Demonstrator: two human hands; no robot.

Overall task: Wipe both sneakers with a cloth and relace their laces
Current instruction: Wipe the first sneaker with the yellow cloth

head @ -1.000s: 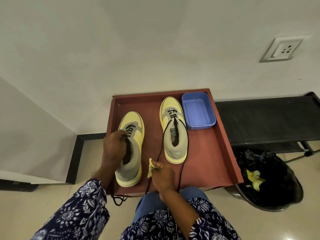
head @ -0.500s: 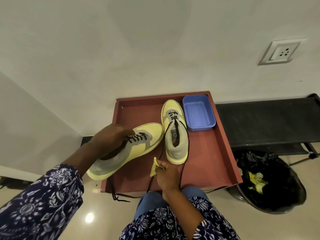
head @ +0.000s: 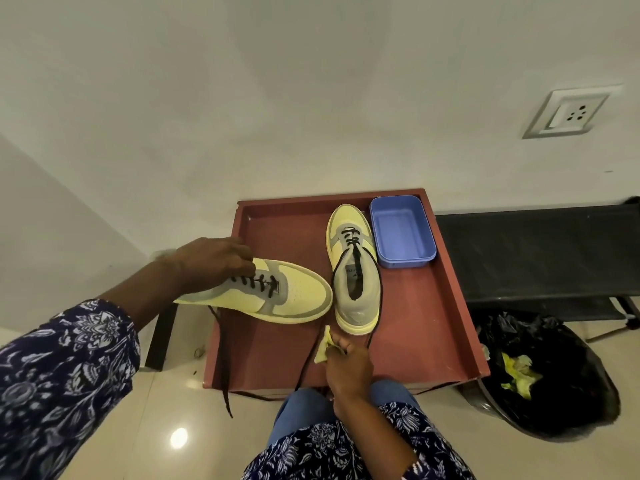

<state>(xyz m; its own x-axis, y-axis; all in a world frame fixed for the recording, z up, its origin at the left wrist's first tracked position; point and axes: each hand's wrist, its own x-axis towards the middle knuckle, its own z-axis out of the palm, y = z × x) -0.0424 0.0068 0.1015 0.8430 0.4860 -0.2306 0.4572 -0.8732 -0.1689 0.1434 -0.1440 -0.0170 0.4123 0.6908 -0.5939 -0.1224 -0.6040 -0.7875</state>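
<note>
Lifted sneaker (head: 277, 294) swung level, crumpled cloth (head: 322, 348)

Left hand (head: 211, 263) reaches in from the left, arm outstretched w/ patterned sleeve (head: 65, 368), fingers curled round the sneaker (head: 277, 296) it holds up. Right hand (head: 348, 367) sits near, centre, forearm coming up from the lap, fingers pinching a cloth (head: 323, 346).
</note>
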